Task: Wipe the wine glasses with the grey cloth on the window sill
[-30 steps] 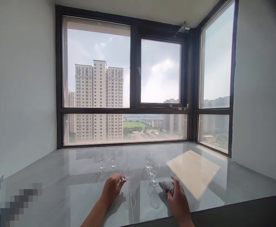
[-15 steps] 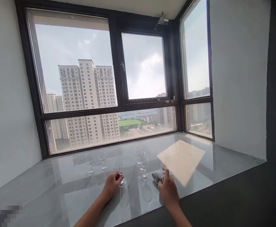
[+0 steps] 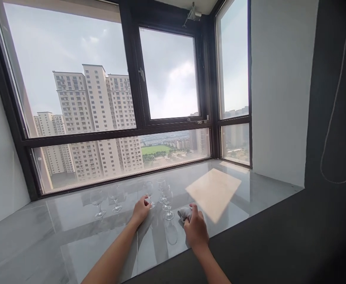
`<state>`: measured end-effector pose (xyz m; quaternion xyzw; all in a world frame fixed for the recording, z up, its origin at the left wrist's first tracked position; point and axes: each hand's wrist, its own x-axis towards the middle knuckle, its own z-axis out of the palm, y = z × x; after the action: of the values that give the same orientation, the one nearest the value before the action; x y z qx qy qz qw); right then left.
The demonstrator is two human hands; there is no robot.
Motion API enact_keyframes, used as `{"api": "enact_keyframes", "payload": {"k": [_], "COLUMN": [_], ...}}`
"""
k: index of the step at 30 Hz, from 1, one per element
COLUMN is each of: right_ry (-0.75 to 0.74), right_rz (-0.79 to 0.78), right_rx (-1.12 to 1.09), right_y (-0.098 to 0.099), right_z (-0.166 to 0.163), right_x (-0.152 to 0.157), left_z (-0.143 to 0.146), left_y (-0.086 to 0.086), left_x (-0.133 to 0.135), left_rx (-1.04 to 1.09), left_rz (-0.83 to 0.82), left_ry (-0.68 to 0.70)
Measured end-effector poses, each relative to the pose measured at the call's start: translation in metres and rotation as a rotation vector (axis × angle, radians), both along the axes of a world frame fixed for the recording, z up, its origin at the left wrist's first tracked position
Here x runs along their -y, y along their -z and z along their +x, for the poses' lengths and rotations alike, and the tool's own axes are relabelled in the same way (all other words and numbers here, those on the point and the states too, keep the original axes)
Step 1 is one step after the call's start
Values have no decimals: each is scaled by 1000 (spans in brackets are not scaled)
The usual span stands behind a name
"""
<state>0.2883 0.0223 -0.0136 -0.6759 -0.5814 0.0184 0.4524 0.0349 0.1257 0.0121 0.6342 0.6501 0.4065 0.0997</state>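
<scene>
My left hand [image 3: 140, 210] is closed around the stem of a small clear wine glass [image 3: 148, 191] that stands upright on the glossy grey sill [image 3: 72, 232]. My right hand [image 3: 195, 229] rests on the sill, its fingers bunched on a grey cloth [image 3: 185, 213]. Two more stemmed glasses [image 3: 166, 200] stand between my hands, close together. Further left, two other glasses [image 3: 98, 202] stand apart from my left hand.
A large dark-framed window [image 3: 131, 98] runs along the back of the sill and turns the corner at right. A sunlit patch [image 3: 213, 192] lies on the sill right of the cloth. A white wall [image 3: 276, 90] and a dark wall with a hanging cord [image 3: 339, 118] close the right side.
The view has swung right and closer. My left hand has set the held glass upright on the sill, further back beside the others. My right hand keeps the cloth.
</scene>
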Motion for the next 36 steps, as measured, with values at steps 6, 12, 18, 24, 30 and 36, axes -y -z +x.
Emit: {"api": "enact_keyframes", "payload": {"k": [6,12,18,24,30,36], "right_ry": [3,-17,-14,-18,-17,-20], "right_rz": [-32,-39,-58,-55,-63,-31], "right_rx": [-17,-24,-23,-9,-14,-19], "right_y": [-6,-5,-2,-1,0,4], "right_z": [0,0,1,1,1,1], "right_x": [3,3,3,2,1,-1], "left_z": [-32,-63,-73,-93,-112,-79], "left_y": [-12,-23,-17,-11,-22,-17], "left_x": [25,24,22,13,2,33], "left_rx": [52,149,173,211,203,109], "left_rz": [173,281,250,107,-72,33], "left_ry": [-337,-703,-730,-701,-514,-319]}}
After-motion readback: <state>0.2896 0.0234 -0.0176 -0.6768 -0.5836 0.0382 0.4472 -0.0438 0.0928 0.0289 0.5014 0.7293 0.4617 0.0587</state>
